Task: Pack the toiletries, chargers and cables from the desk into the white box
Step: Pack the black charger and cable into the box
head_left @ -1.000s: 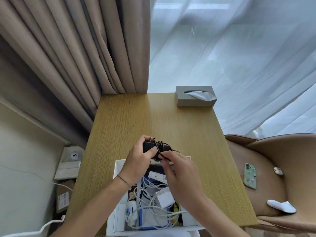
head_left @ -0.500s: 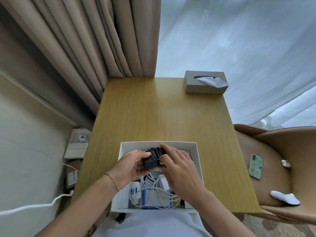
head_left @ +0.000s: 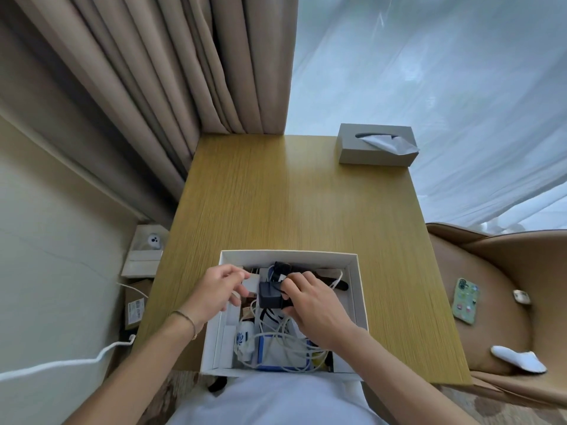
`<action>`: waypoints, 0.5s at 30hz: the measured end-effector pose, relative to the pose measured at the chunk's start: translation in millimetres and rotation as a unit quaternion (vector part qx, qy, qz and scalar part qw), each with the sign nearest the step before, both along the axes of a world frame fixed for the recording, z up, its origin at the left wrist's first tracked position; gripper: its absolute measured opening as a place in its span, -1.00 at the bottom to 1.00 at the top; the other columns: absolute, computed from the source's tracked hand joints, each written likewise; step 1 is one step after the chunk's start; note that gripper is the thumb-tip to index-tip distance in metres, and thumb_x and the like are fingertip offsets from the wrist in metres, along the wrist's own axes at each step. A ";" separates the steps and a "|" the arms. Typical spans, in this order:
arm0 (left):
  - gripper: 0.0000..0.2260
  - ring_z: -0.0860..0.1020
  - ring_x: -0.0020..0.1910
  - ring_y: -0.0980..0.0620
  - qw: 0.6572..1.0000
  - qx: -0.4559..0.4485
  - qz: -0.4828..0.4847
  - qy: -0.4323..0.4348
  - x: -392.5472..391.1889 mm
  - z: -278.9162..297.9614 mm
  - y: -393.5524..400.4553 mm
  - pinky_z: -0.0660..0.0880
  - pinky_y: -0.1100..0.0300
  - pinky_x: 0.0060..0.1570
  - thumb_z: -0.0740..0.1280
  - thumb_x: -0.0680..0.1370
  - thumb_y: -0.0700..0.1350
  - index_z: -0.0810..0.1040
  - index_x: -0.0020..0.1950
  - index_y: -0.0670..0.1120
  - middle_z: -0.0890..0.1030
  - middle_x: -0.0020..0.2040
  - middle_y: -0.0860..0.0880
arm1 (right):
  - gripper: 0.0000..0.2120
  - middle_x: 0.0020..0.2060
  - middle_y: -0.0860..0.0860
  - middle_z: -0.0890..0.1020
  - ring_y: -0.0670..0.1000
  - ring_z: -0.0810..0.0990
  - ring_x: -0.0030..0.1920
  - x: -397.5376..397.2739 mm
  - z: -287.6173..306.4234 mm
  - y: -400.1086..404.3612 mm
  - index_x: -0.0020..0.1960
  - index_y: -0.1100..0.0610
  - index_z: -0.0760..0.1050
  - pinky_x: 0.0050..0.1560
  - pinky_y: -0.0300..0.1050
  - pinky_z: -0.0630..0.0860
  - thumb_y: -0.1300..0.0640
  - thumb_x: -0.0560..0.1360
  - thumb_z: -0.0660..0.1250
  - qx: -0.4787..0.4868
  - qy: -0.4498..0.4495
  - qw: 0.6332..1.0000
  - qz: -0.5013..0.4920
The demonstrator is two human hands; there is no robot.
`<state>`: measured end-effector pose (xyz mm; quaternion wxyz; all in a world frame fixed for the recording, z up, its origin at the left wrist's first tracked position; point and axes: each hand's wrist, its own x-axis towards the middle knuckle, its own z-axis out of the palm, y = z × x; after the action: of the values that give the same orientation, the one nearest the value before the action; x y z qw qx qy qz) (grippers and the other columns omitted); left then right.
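Left hand now off the black charger — fingers loose; right hand gripping it inside the white box.

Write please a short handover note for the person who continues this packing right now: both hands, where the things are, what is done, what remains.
Right hand: grips the black charger and holds it low inside the white box.
Left hand: over the box's left side, fingers loosely curled; it seems to hold nothing.
Already in the box: white cables, a small white bottle, other small items.
Done: the desk shows no loose toiletries or cables, only a tissue box.
Left: let go of the charger and settle it among the cables.
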<state>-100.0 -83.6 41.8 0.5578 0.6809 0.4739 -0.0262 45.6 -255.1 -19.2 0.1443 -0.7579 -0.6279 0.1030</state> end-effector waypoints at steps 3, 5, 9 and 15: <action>-0.81 0.59 -0.33 0.04 0.999 0.040 0.005 0.002 -4.1 -4.4 1.0 0.41 0.27 -0.39 0.22 0.66 -0.15 0.63 0.01 -0.06 0.69 -0.20 -0.10 | -0.66 0.13 0.00 0.56 0.08 0.48 0.01 -3.6 -10.6 3.8 0.18 0.05 0.36 -0.02 -0.02 0.55 0.07 0.50 0.43 -0.021 -0.004 1.000 0.004; -0.82 0.59 -0.34 0.04 0.998 0.067 0.009 -0.002 -6.5 -8.6 -0.3 0.41 0.34 -0.43 0.23 0.65 -0.18 0.63 -0.02 -0.06 0.68 -0.21 -0.10 | -0.65 0.13 -0.01 0.56 0.07 0.47 0.01 -5.1 -14.4 6.3 0.16 0.04 0.34 -0.02 -0.01 0.56 0.05 0.49 0.44 -0.028 0.004 1.000 -0.004; -0.80 0.59 -0.36 0.01 0.989 0.150 0.000 -0.015 -14.1 -16.1 -6.2 0.48 0.29 -0.38 0.26 0.62 -0.19 0.63 -0.10 0.00 0.65 -0.31 -0.02 | -0.68 0.21 0.01 0.53 0.10 0.49 0.08 -5.7 -15.9 8.6 0.12 0.04 0.37 0.06 0.03 0.53 -0.01 0.50 0.42 -0.039 0.007 0.999 -0.017; -0.84 0.47 -0.41 0.03 0.968 0.247 0.033 -0.023 -33.3 -26.1 -10.6 0.40 0.15 -0.43 0.32 0.58 -0.18 0.54 -0.12 0.08 0.54 -0.34 -0.03 | -0.52 0.46 -0.08 0.47 0.05 0.32 0.49 -0.6 11.1 -8.1 0.47 -0.02 0.41 0.51 0.00 0.24 -0.10 0.58 0.32 -0.042 0.086 0.993 -0.071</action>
<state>-133.3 -94.1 15.7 0.3836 0.7820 0.4749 0.1260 45.0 -263.3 -8.0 0.1726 -0.7945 -0.5525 0.1836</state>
